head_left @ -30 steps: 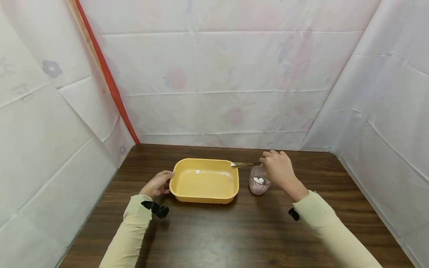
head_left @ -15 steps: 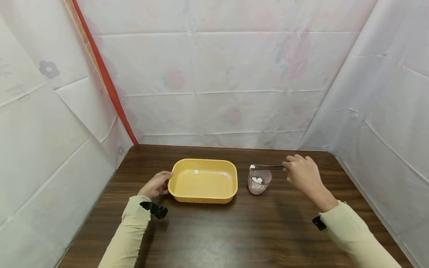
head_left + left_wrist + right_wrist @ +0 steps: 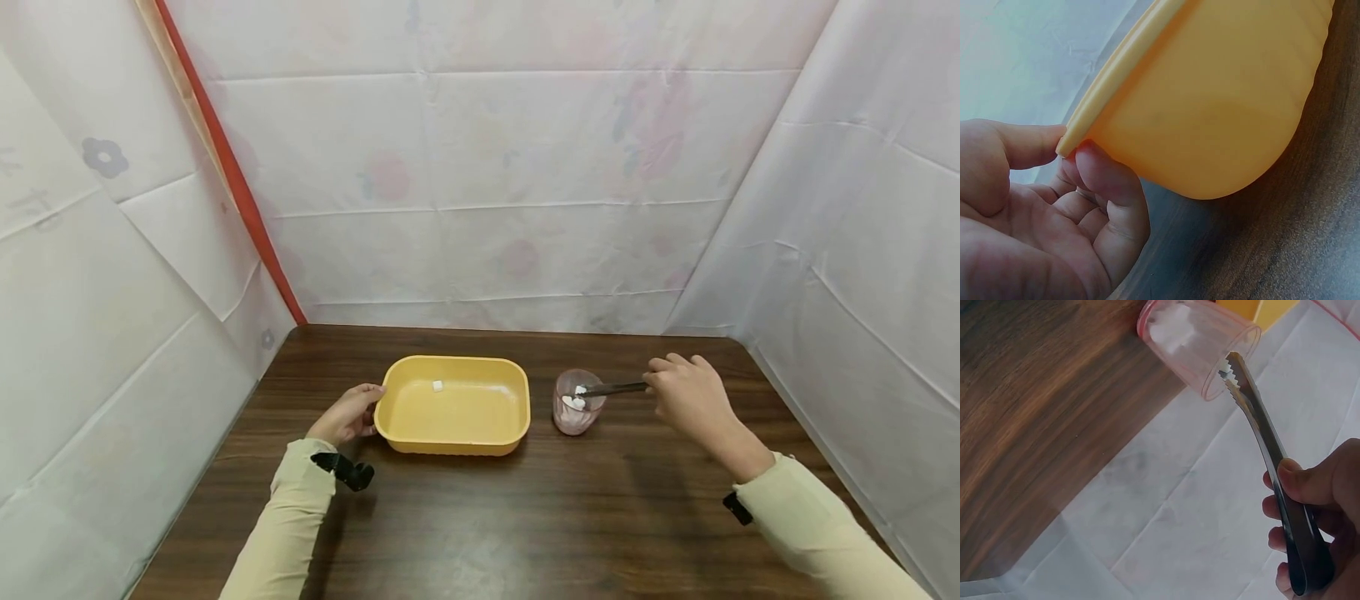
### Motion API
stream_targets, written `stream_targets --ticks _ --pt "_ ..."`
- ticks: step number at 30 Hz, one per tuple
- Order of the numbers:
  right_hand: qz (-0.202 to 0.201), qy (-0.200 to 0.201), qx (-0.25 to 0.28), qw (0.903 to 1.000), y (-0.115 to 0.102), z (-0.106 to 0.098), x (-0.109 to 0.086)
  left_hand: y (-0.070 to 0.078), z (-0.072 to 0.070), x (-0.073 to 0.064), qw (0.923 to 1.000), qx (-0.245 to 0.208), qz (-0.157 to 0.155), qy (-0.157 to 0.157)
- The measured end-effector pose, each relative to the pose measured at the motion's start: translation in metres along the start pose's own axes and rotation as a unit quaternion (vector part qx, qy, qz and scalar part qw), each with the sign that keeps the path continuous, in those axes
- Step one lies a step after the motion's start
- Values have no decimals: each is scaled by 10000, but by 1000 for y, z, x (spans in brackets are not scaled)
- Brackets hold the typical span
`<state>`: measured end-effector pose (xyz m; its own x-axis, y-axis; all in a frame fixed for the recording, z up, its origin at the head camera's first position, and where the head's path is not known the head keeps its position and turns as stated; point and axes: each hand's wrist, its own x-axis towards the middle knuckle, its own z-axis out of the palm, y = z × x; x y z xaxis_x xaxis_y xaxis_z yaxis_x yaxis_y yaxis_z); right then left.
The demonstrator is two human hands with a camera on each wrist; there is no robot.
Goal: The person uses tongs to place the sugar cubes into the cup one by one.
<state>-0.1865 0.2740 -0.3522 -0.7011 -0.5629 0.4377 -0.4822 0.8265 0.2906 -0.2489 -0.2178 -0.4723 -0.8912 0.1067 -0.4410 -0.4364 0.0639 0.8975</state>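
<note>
My left hand pinches the left rim of a yellow plastic basin; the left wrist view shows the thumb over the rim and curled fingers beneath. One small white cube lies inside the basin. On the right, my right hand grips metal tongs with toothed tips. Those tips reach into the mouth of a clear pinkish cup, holding a white cube between them. Several more white cubes sit in the cup.
Cup and basin stand side by side on a dark wood-grain table. White printed sheets hang behind it and at both sides, with a red strip along the left corner.
The tongs have moved right from the basin's right rim to the cup, carrying a white cube, and dipped into its mouth. My left hand keeps its grip on the basin.
</note>
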Motion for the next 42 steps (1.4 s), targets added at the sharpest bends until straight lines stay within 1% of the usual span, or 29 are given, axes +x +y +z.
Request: stream_targets --ticks 6,8,11,13,15,18,20,27,31,36,42 --pt "-221 -295 -183 9992 -6 1 6 -1 1 0 10000 -50 2 -59" --pt "-317 -319 -265 9986 -8 2 9 -1 1 -1 10000 -35 7 -49" --pt "-503 -208 -377 9978 -10 3 14 -1 0 -2 10000 -36 -2 -39" --pt "-620 -212 -488 9967 -12 4 17 -1 0 -2 10000 -55 6 -44" --pt "-725 -243 -593 9953 -14 5 21 0 -1 -1 10000 -52 1 -38" --pt "-848 -398 -721 9930 -16 5 27 0 -1 -1 10000 -21 -18 7" --pt "-916 -418 -739 9922 -18 5 30 1 0 -1 10000 -16 -34 33" --pt "-995 -368 -767 9914 -22 7 39 3 1 -2 9999 -115 70 -87" --pt "-987 -400 -844 9907 -23 8 42 4 1 -2 9999 -96 69 -78" --pt "-968 -457 -857 9906 -24 9 44 4 1 -1 10000 -51 0 -30" --pt "-974 -499 -862 9902 -23 8 43 2 1 -3 10000 -41 -57 -7"
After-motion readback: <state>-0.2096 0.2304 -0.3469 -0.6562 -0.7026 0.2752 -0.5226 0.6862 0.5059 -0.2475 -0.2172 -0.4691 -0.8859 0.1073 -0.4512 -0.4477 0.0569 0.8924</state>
